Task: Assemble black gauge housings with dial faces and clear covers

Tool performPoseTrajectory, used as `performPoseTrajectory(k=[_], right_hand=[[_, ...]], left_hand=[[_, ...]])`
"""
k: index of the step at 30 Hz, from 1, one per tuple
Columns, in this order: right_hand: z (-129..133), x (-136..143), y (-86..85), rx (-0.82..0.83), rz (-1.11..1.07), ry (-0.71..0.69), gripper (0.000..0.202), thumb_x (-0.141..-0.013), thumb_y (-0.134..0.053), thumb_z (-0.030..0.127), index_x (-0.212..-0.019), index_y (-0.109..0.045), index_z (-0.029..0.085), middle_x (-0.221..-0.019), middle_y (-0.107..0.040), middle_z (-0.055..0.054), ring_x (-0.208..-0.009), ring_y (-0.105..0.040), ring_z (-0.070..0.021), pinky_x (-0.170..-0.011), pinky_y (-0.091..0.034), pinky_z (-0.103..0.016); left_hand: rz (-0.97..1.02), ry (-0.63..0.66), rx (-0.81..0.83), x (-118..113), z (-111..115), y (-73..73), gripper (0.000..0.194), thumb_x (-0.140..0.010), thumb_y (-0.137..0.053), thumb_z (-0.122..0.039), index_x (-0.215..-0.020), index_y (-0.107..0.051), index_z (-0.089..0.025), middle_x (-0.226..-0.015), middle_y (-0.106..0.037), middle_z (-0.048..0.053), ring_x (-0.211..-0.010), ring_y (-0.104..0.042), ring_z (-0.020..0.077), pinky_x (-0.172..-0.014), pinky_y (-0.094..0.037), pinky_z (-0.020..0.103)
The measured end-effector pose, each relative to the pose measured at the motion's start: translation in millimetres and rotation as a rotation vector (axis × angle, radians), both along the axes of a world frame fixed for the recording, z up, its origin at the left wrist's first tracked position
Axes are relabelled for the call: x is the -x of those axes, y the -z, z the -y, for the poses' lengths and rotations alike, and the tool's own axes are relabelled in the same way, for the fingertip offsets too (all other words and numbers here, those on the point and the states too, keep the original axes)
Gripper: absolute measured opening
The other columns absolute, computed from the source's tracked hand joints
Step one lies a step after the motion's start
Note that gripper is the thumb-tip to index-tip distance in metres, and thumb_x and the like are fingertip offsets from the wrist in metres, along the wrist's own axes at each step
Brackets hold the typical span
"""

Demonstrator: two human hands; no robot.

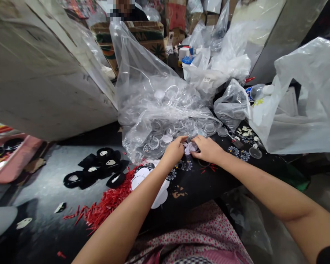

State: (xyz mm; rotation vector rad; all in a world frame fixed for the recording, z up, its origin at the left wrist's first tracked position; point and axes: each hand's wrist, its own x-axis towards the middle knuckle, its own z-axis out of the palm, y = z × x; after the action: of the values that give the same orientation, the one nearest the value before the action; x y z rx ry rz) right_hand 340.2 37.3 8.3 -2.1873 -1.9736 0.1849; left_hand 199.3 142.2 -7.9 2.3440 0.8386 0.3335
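Observation:
Close together at the middle of the table, both my hands work at the front of an open plastic bag. My left hand [176, 149] is closed, its fingertips at the left edge of a pale round disc. My right hand [207, 148] curls its thumb and fingers round the right side of a clear round plastic cover [191, 147], which lies against that disc. How the two pieces fit together is too small to tell. Just beyond, many clear round covers [192, 131] spill from the clear bag [154, 99]. Patterned black-and-white discs [180, 165] lie below my hands.
White paper discs [161, 196] overlap beside a heap of red plastic pieces [107, 205]. Black round parts [92, 169] lie to the left, near a pink basket [22, 157]. A large box [49, 80] and a white plastic bag [305, 110] flank the work area. Someone sits behind a carton [143, 33].

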Motion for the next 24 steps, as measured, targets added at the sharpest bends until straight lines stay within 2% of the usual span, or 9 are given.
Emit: performPoseTrajectory(k=[3, 6, 8, 9, 12, 16, 18, 22, 24], right_hand=[[-14, -16, -15.0, -0.044, -0.053, 0.071, 0.051, -0.090, -0.060, 0.043, -0.131, -0.053, 0.013, -0.122, -0.061, -0.012, -0.106, -0.061, -0.0217, -0.091, -0.046, -0.031], [-27, -28, -35.9, -0.114, -0.047, 0.190, 0.059, -0.095, -0.051, 0.045, -0.140, -0.043, 0.008, -0.135, -0.052, -0.019, -0.125, -0.050, -0.0300, -0.101, -0.040, -0.040], [-24, -29, -46.2, -0.111, -0.040, 0.234, 0.051, -0.097, -0.048, 0.041, -0.136, -0.048, 0.008, -0.137, -0.051, -0.019, -0.128, -0.047, -0.0329, -0.102, -0.038, -0.044], [-18, -28, -48.6, -0.082, -0.046, 0.228, 0.044, -0.097, -0.047, 0.039, -0.131, -0.054, 0.012, -0.133, -0.056, -0.017, -0.124, -0.051, -0.0311, -0.100, -0.040, -0.042], [14, -18, -44.3, 0.070, -0.072, 0.119, 0.029, -0.092, -0.056, 0.042, -0.111, -0.067, 0.022, -0.111, -0.068, -0.007, -0.099, -0.065, -0.0234, -0.086, -0.049, -0.035], [50, -1, -28.2, 0.192, -0.032, -0.001, 0.038, -0.083, -0.069, 0.039, -0.118, -0.066, 0.024, -0.113, -0.066, -0.009, -0.102, -0.064, -0.0302, -0.088, -0.047, -0.045], [52, 5, -23.4, 0.203, -0.008, -0.018, 0.036, -0.085, -0.066, 0.034, -0.119, -0.065, 0.023, -0.114, -0.064, -0.011, -0.104, -0.062, -0.0320, -0.090, -0.046, -0.048], [40, 9, -21.7, 0.190, 0.003, -0.028, 0.032, -0.085, -0.062, 0.030, -0.116, -0.066, 0.022, -0.112, -0.064, -0.012, -0.103, -0.061, -0.0320, -0.090, -0.046, -0.049], [36, 6, -21.9, 0.175, -0.009, -0.029, 0.033, -0.084, -0.064, 0.030, -0.116, -0.066, 0.021, -0.111, -0.064, -0.012, -0.102, -0.062, -0.0323, -0.090, -0.046, -0.049]], left_hand=[[-0.024, 0.059, -0.073, 0, -3, -0.5, 0.041, -0.093, -0.040, -0.006, -0.127, -0.060, -0.017, -0.129, -0.067, 0.010, -0.121, -0.062, 0.0207, -0.106, -0.047, 0.042], [-0.056, 0.151, -0.161, -6, 0, 2.4, 0.041, -0.094, -0.042, -0.010, -0.129, -0.061, -0.019, -0.140, -0.060, 0.009, -0.132, -0.053, 0.0215, -0.111, -0.041, 0.039], [-0.085, 0.193, -0.217, -9, 3, 4.8, 0.040, -0.095, -0.044, -0.016, -0.133, -0.057, -0.016, -0.146, -0.053, 0.013, -0.137, -0.047, 0.0232, -0.113, -0.037, 0.039], [-0.100, 0.210, -0.241, -9, 5, 5.7, 0.040, -0.096, -0.044, -0.018, -0.134, -0.056, -0.014, -0.147, -0.051, 0.014, -0.138, -0.046, 0.0237, -0.114, -0.036, 0.040], [-0.135, 0.261, -0.291, -5, 10, 5.7, 0.039, -0.098, -0.043, -0.022, -0.133, -0.056, -0.011, -0.145, -0.053, 0.018, -0.137, -0.047, 0.0238, -0.115, -0.033, 0.038], [-0.179, 0.303, -0.325, 9, 18, 0.2, 0.035, -0.098, -0.043, -0.020, -0.127, -0.059, -0.009, -0.141, -0.056, 0.020, -0.131, -0.052, 0.0258, -0.112, -0.036, 0.038], [-0.206, 0.306, -0.335, 18, 22, -4.1, 0.032, -0.097, -0.042, -0.019, -0.121, -0.063, -0.012, -0.134, -0.062, 0.018, -0.124, -0.058, 0.0261, -0.108, -0.040, 0.038], [-0.246, 0.273, -0.349, 33, 26, -12.0, 0.031, -0.098, -0.040, -0.024, -0.112, -0.067, -0.016, -0.104, -0.072, 0.013, -0.102, -0.067, 0.0250, -0.094, -0.049, 0.037], [-0.244, 0.244, -0.359, 33, 24, -13.2, 0.034, -0.099, -0.039, -0.026, -0.118, -0.065, -0.014, -0.105, -0.072, 0.013, -0.103, -0.067, 0.0255, -0.094, -0.049, 0.037]])
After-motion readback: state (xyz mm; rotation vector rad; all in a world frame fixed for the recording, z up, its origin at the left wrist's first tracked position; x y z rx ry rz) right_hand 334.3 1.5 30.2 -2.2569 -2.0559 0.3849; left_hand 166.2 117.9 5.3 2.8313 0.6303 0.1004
